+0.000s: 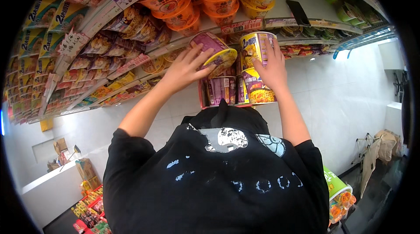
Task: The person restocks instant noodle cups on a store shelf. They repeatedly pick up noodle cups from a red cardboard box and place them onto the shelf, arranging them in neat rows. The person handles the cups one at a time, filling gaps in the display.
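1. Head view: left hand wraps a tilted purple tub, fingers fanned along its side, likely to stop it rolling.
2. Right hand lies against an upright white-and-yellow tub, thumb across the front; cannot tell if it grips or merely steadies.
3. That tub appears to rest on a yellow tub, probably stacked to save room. Both held tubs sit just before the shelf, above a red-edged box.
4. Fingertips on the far sides: hidden. Box's support: blocked by the black shirt.
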### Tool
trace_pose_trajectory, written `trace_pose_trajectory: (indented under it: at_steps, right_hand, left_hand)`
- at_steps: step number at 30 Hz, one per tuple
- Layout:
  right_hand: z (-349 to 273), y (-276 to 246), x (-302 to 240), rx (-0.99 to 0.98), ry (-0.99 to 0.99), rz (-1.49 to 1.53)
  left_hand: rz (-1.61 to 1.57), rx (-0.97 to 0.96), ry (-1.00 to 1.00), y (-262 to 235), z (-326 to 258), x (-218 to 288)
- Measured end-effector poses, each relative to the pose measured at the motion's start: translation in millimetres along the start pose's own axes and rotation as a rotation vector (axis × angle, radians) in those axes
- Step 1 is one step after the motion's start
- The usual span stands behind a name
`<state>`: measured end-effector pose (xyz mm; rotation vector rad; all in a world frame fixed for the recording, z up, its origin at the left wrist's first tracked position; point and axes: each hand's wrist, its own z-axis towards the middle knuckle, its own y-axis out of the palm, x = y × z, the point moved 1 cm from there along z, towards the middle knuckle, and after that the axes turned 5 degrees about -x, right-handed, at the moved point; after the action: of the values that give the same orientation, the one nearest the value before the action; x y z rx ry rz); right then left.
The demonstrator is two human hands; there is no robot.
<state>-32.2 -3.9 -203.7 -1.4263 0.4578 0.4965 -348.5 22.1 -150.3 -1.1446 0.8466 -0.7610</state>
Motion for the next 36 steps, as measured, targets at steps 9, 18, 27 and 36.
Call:
trace_pose_trajectory:
  at_steps: [9,18,27,36]
  right_hand:
    - [-5,0,-7,-0.013,0.052,-0.018]
    - [-3,3,0,0.002,0.043,-0.037]
    - [0,7,3,0.026,0.003,-0.034]
    - [-4,4,21,0.284,0.025,0.183]
  left_hand:
    - [-0.174,-0.003,0.353,35,16,-7]
    - [-0.262,-0.168,0.253,31,18,5]
    - [-0.645,0.001,-0.686,84,-53,51]
    - [-0.776,0.126,-0.661,129,-52,40]
